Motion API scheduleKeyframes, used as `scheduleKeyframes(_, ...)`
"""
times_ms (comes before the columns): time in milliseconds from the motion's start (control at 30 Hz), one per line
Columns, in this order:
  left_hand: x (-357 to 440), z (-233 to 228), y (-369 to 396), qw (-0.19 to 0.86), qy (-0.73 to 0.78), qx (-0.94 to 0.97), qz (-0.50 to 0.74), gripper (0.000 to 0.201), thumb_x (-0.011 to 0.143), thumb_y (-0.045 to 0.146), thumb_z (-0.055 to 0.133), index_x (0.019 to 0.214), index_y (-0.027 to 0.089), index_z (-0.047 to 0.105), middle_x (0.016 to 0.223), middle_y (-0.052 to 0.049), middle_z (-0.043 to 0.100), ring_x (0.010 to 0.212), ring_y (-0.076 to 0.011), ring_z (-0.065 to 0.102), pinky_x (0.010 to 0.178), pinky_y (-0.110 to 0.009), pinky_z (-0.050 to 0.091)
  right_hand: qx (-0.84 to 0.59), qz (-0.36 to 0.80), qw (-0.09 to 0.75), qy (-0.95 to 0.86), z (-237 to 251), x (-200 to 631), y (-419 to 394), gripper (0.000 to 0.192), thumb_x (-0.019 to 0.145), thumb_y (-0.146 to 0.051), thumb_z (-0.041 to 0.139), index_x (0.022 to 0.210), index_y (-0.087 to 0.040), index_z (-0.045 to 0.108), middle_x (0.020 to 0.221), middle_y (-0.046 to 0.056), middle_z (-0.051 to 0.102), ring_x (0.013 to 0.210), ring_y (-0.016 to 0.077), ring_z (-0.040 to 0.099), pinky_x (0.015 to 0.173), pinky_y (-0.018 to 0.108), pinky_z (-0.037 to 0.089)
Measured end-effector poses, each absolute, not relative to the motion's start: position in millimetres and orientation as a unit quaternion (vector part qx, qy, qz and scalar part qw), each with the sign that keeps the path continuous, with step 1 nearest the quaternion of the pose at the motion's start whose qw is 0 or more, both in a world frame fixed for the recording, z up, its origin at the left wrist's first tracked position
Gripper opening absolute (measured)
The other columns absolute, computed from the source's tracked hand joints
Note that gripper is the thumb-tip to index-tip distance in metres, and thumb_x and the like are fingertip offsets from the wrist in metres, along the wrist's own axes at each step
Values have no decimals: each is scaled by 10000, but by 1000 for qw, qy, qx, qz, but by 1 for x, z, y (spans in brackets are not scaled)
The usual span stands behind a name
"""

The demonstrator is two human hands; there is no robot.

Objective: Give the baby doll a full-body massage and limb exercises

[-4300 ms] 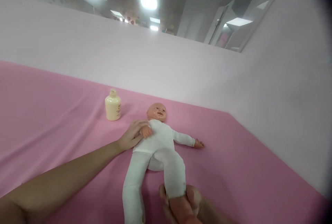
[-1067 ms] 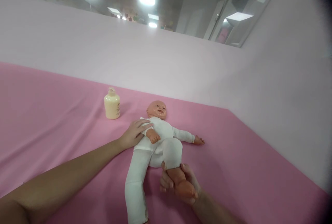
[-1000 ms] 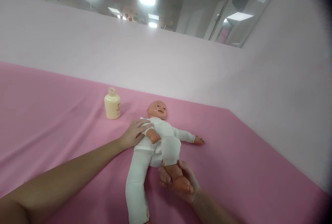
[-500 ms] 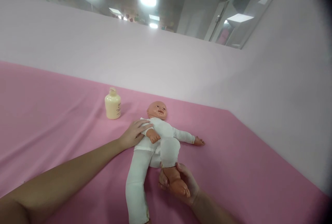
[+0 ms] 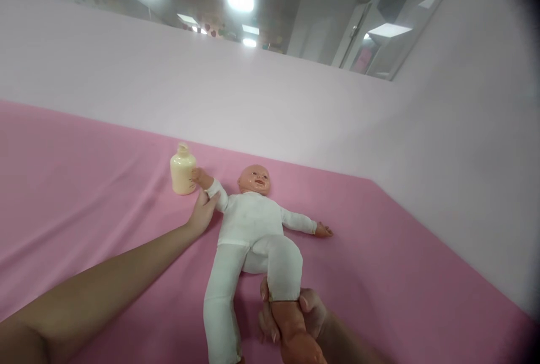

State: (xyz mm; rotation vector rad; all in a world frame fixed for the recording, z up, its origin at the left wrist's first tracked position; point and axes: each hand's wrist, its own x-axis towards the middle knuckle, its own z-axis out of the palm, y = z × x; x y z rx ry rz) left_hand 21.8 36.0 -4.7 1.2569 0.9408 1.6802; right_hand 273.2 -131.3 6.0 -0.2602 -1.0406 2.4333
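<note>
Since half a second ago the doll's [image 5: 252, 223] near arm has swung from across its chest up toward the bottle [image 5: 183, 170], and the left hand [image 5: 203, 211] has slid off the chest to that arm. Now the left hand's fingers [image 5: 201, 200] curl round the sleeve just below the doll's small hand, which touches the side of the bottle. The doll lies on its back on the pink worktop [image 5: 84, 195], head toward the pale wall, its other arm stretched out to the side. One leg lies straight along the cloth; the other is bent at the knee and raised. The right hand [image 5: 295, 319] has pulled nearer the bottom edge of the view and is clamped on the bare ankle of that raised leg, fingers wrapped round it just below the white trouser cuff. The cream bottle stands upright just beside the doll's head.
</note>
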Motion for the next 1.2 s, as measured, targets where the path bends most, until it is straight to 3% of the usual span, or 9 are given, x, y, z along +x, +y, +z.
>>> scheduleKeyframes(133,18,-15,48,435,404,406,695,315,864,469,554,1087,258,487,1126,-40,603,1084,-211,578,907,-350,486,-110,899,123,-406,8,276,-131,689,456,-489,845,993,-121,616,808,102,722,685,204,650,650,297,466)
scheduleKeyframes(267,16,-22,55,446,406,363,710,389,900,579,418,1076,248,521,1091,-50,646,1047,-227,613,850,-351,511,-147,879,54,-450,16,276,-130,671,458,-281,902,1050,-71,667,935,92,721,823,180,653,739,257,456)
scheduleKeyframes(567,16,-14,53,499,409,257,720,397,882,558,491,1148,265,524,1242,-43,620,1248,-245,536,1029,-394,467,-150,880,70,-446,22,273,-131,606,481,-232,885,1034,-68,700,886,84,730,761,157,641,712,241,455)
scheduleKeyframes(867,15,-19,54,457,408,329,718,391,891,576,458,1123,267,526,1149,-45,647,1174,-243,586,974,-407,510,-151,880,79,-444,25,271,-131,601,453,-234,907,1002,-79,716,861,59,732,704,119,632,664,198,458)
scheduleKeyframes(1000,17,-12,47,462,392,353,713,401,911,545,451,1190,261,493,1246,-63,596,1208,-247,554,995,-402,488,-150,880,69,-446,28,271,-131,613,443,-225,901,1006,-74,710,849,65,730,693,124,624,656,205,465)
scheduleKeyframes(1200,23,-1,31,359,370,542,664,441,900,438,558,1283,242,460,1314,-78,557,1275,-242,483,1069,-405,411,-68,899,124,-415,5,276,-130,627,491,-444,840,971,-86,654,794,102,725,682,195,642,670,297,478)
